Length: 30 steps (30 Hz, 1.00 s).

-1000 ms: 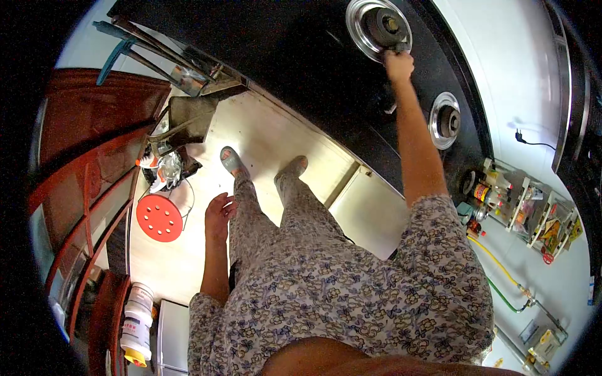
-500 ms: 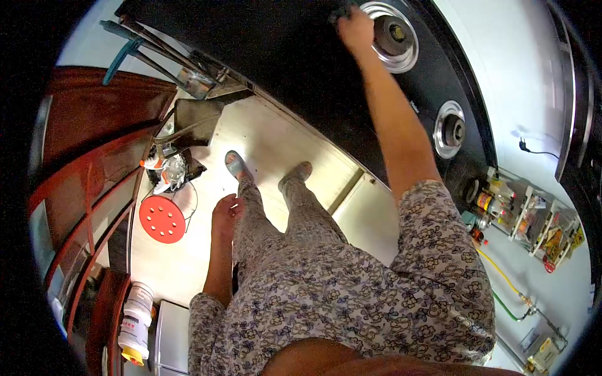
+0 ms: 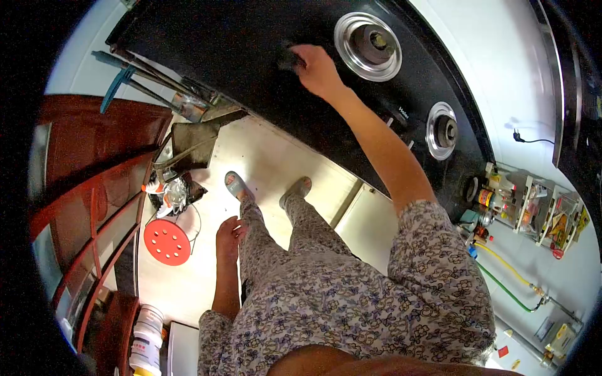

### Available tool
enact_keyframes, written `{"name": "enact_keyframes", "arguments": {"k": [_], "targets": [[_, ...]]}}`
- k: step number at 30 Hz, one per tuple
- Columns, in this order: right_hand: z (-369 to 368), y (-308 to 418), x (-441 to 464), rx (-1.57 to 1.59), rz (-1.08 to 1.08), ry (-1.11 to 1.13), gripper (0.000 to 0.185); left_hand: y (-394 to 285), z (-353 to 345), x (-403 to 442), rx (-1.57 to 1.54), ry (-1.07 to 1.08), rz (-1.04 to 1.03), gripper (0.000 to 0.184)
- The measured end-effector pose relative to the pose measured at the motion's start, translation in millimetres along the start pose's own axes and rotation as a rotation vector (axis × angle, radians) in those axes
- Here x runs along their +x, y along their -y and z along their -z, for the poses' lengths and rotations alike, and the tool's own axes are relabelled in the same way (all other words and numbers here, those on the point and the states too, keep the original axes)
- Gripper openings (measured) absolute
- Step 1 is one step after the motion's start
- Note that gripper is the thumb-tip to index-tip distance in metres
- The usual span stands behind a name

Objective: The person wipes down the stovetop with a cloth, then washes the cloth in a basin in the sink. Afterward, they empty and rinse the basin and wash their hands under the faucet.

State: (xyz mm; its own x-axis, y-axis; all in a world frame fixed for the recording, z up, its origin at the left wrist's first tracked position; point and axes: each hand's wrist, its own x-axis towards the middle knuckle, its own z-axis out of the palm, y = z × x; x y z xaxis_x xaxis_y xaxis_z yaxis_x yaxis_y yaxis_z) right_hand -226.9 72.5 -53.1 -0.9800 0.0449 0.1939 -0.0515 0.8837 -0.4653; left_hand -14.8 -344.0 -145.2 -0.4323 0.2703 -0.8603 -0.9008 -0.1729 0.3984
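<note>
My right hand [image 3: 316, 67] is closed on a dark, bunched cloth [image 3: 288, 61] and presses it on the black top of a gas stove [image 3: 251, 37]. The cloth is blurred and hard to tell from the dark surface. Just right of the hand is the larger burner [image 3: 370, 47] with its shiny metal ring. A smaller burner [image 3: 443, 130] lies nearer to my body, beyond the forearm. My left hand [image 3: 229, 232] hangs beside my left leg, fingers loosely bent and apart, holding nothing.
A red round stool [image 3: 167, 242] stands on the floor at left, near a bag of items [image 3: 172, 191] and a dark dustpan [image 3: 194, 145]. Long handles [image 3: 125, 75] lean by the stove's left end. White buckets [image 3: 146, 341] sit lower left. Racks with bottles [image 3: 533, 210] are at right.
My right hand has slid the cloth leftward and toward me, away from the larger burner. The camera view has shifted slightly. My left hand still hangs at my side.
</note>
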Motion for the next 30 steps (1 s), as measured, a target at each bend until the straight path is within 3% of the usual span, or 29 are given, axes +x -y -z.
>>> {"name": "enact_keyframes", "arguments": {"k": [2,4,6,8,10,11,12,16,17,19,21,24,27,30], "targets": [[29,14,-25,0.088,0.064,-0.114,0.032,2,5,8,-0.036,0.031,-0.003,0.03],[58,-5,-47,0.161,-0.076,-0.202,0.034,6,4,11,-0.069,0.041,-0.013,0.029],[84,-45,-67,0.128,-0.348,-0.296,0.034,9,-2,10,-0.092,0.031,-0.032,0.029],[115,-54,-70,0.336,-0.845,-0.299,0.034,16,-9,11,-0.052,0.004,-0.026,0.028],[106,-102,-86,0.151,-0.632,-0.285,0.037,30,-8,16,-0.049,0.002,-0.008,0.027],[89,-103,-88,-0.13,-0.506,-0.305,0.038,40,-6,23,-0.067,0.018,0.001,0.028],[60,-119,-92,-0.262,-0.268,-0.294,0.037,45,-6,27,-0.085,0.034,0.01,0.028],[14,-70,-51,-0.325,-0.05,-0.334,0.038,28,-27,13,0.156,0.03,-0.009,0.028],[5,-67,-35,-0.322,-0.088,-0.31,0.039,31,-22,16,0.111,0.044,-0.002,0.028],[5,-66,0,-0.392,0.075,-0.278,0.037,41,-11,26,0.019,0.072,0.008,0.029],[6,-73,47,-0.06,0.134,-0.265,0.033,26,-15,17,0.004,-0.049,0.01,0.03],[10,-67,87,-0.112,0.231,-0.291,0.03,25,-5,6,-0.028,-0.123,0.008,0.03],[-20,-95,82,-0.237,0.305,-0.199,0.042,23,10,2,-0.044,-0.148,-0.012,0.03],[-48,-43,41,-0.189,0.244,-0.205,0.046,20,10,0,-0.145,-0.17,-0.017,0.026]]}}
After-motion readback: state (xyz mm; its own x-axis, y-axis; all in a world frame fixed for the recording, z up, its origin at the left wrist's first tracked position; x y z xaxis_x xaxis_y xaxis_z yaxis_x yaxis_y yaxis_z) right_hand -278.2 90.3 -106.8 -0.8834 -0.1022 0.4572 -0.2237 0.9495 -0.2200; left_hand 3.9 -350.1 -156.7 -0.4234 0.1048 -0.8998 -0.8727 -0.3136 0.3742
